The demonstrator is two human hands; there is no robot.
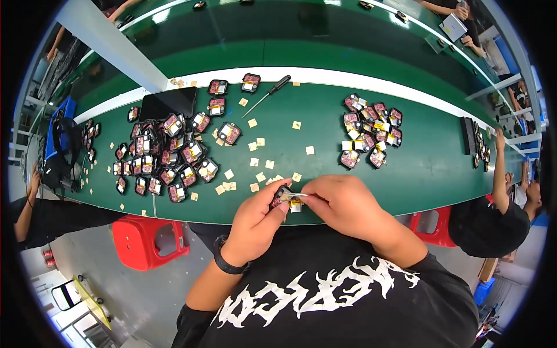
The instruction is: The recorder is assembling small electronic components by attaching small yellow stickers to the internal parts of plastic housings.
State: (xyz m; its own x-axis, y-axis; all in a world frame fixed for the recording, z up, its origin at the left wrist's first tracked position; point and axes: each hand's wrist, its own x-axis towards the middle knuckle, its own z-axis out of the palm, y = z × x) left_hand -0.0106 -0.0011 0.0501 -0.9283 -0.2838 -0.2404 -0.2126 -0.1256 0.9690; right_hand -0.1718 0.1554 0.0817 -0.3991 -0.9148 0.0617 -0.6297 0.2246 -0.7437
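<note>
One black-cased module (277, 201) is gripped by the left hand (258, 213), head view, at the worktop (325, 148) near edge. Pale strip (293, 195) is pinched over it by the right hand (342, 200). Module pile (143, 145) seen left, smaller cluster (352, 120) right.

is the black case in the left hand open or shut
Open: inside the black case, held in the left hand, some reddish board shows uncovered.
</note>
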